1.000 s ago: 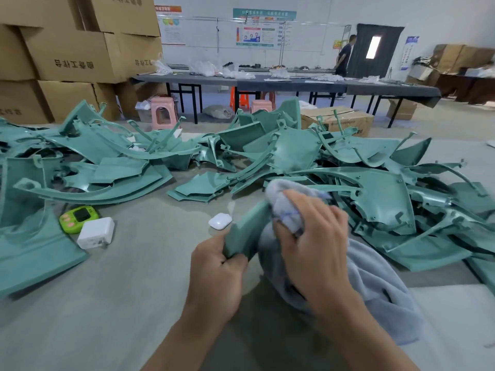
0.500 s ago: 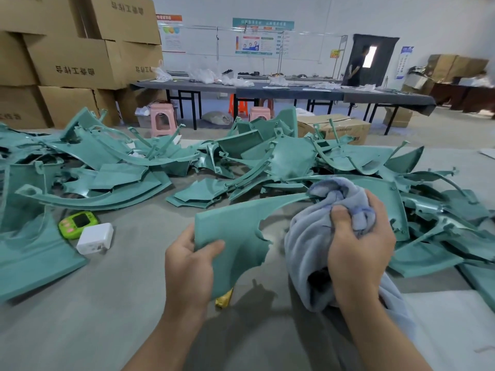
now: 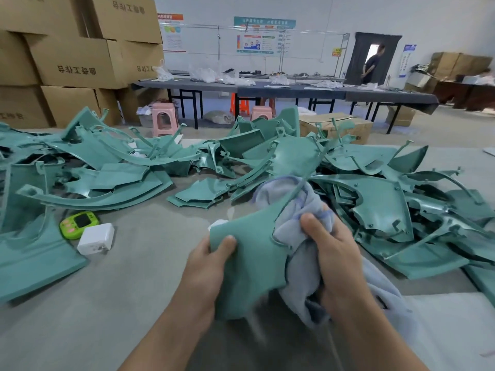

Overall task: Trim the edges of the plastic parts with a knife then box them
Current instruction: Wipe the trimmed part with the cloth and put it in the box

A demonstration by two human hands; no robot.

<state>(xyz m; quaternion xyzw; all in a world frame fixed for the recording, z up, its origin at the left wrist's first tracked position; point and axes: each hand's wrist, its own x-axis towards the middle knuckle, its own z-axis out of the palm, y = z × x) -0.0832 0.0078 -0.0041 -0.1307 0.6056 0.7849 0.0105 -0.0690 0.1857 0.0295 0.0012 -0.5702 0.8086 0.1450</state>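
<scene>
My left hand (image 3: 207,261) grips the left edge of a teal plastic part (image 3: 250,253), thumb on its face, holding it upright above the table. My right hand (image 3: 333,253) clutches a bunched pale blue cloth (image 3: 297,210) against the part's right side; the cloth hangs down past my wrist. A thin teal arm of the part runs up across the cloth. A heap of similar teal plastic parts (image 3: 375,199) covers the table beyond and to the right, with more teal parts (image 3: 80,170) on the left. No knife is visible.
A green timer (image 3: 79,223) and a white charger block (image 3: 96,238) lie left of my hands on the grey table (image 3: 139,277). A cardboard box (image 3: 337,128) stands behind the heap. Stacked cartons (image 3: 77,60) fill the far left. A person (image 3: 372,65) stands at the far doorway.
My left hand has turned the teal part from edge-on to broad face toward me and brought it closer. My right hand with the cloth moved from on top of it to its right side.
</scene>
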